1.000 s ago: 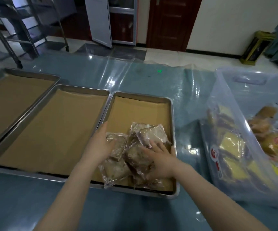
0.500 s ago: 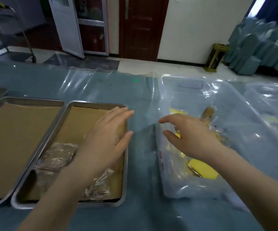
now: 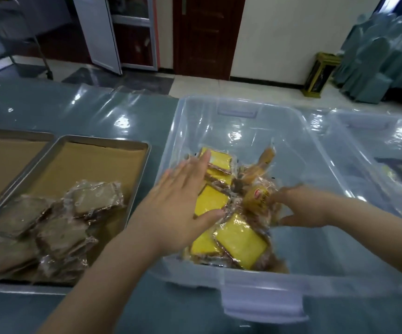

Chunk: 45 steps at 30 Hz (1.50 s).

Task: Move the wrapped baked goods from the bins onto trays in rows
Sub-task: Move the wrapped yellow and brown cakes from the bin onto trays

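A clear plastic bin (image 3: 262, 283) on the table holds several wrapped yellow cakes (image 3: 241, 239) and wrapped brown buns (image 3: 255, 196). My left hand (image 3: 178, 201) hovers flat over the bin's left side with fingers straight, covering part of the cakes. My right hand (image 3: 301, 208) is inside the bin, blurred, with its fingertips at a brown bun bearing a red label and its thumb spread below. To the left, a paper-lined metal tray (image 3: 103, 141) holds a loose heap of several wrapped brown goods (image 3: 57, 227) at its near end.
A second paper-lined tray (image 3: 14, 135) lies further left. Another clear bin (image 3: 388, 131) stands at the right. The table (image 3: 98, 309) is covered in shiny blue-grey plastic. Doors, a rack and covered chairs stand across the floor beyond.
Both hands left the heap on the tray and swung right. The view followed. They now reach into the clear bin, the right hand down among the wrapped goods.
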Available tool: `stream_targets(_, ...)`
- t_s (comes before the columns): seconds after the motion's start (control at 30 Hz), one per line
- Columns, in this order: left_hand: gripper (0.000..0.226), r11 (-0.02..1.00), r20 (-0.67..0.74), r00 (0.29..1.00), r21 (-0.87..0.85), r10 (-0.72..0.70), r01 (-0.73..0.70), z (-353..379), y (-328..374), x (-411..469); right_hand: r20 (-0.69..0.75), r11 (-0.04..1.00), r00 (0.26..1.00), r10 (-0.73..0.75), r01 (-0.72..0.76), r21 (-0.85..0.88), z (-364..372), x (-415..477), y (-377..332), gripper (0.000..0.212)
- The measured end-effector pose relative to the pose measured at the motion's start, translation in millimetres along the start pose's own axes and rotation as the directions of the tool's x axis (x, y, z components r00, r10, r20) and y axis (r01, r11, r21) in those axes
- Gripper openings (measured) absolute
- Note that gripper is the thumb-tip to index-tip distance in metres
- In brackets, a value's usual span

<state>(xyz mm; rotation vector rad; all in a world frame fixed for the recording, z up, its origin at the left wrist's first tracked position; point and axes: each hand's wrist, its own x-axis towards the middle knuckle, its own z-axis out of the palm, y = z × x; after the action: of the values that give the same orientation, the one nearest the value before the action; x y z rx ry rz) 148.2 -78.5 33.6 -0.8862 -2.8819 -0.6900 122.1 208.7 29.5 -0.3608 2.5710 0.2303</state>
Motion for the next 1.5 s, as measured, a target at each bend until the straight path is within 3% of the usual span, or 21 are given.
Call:
stream_targets(0.13,0.087,0.991,-0.018,0.999,0.127,-0.042,0.044,5,-4,-1,0.162,0.966,0.974,-0.158,0.187,-0.181,13,20,-15,0.071)
stream_targets(0.2,0.087,0.977,-0.014,0.999,0.211,-0.035,0.037,7,-4,-1,0.216,0.922,0.949,-0.23,0.283,-0.264,28,26,-24,0.094)
stream_targets(0.27,0.085,0.963,-0.011,1.0,0.266,-0.029,0.031,9,-4,-1,0.251,0.896,0.937,-0.242,0.316,-0.313,41,27,-26,0.115)
stream_targets(0.33,0.084,0.957,-0.003,0.999,0.289,-0.033,0.032,10,-4,-1,0.265,0.877,0.934,-0.24,0.325,-0.354,48,25,-25,0.121)
stream_targets(0.53,0.081,0.951,0.02,0.999,0.308,-0.041,0.033,8,-4,0,0.258,0.897,0.951,-0.17,0.258,-0.36,51,28,-39,0.1)
stream_targets(0.63,0.079,0.952,0.014,0.999,0.305,-0.042,0.036,8,-5,0,0.164,0.918,0.964,-0.207,0.25,-0.308,38,39,-51,0.089)
stream_targets(0.73,0.077,0.948,0.023,0.999,0.315,-0.046,0.036,9,-5,1,0.099,0.951,0.97,-0.222,0.237,-0.198,38,49,-53,0.097)
stream_targets(0.9,0.074,0.949,0.014,0.999,0.313,-0.046,0.04,9,-6,3,-0.002,0.958,0.996,-0.092,0.088,-0.275,45,61,-50,0.107)
stream_targets(1.1,0.074,0.94,0.022,0.997,0.336,-0.075,0.063,9,-5,2,-0.054,0.974,0.984,-0.17,0.16,-0.158,45,67,-63,0.069)
stream_targets(1.17,0.073,0.944,0.015,0.997,0.323,-0.081,0.072,9,-5,1,-0.099,0.985,0.982,-0.164,0.157,-0.07,36,68,-63,0.044)
stream_targets(1.27,0.072,0.949,0.029,0.996,0.306,-0.09,0.077,8,-5,0,-0.268,0.983,0.963,0.008,0.041,0.176,11,70,-51,0.02)
stream_targets(1.5,0.065,0.939,0.2,0.974,0.341,-0.11,0.036,1,4,26,-0.478,0.899,0.809,0.342,-0.134,0.417,-22,66,-9,0.033)
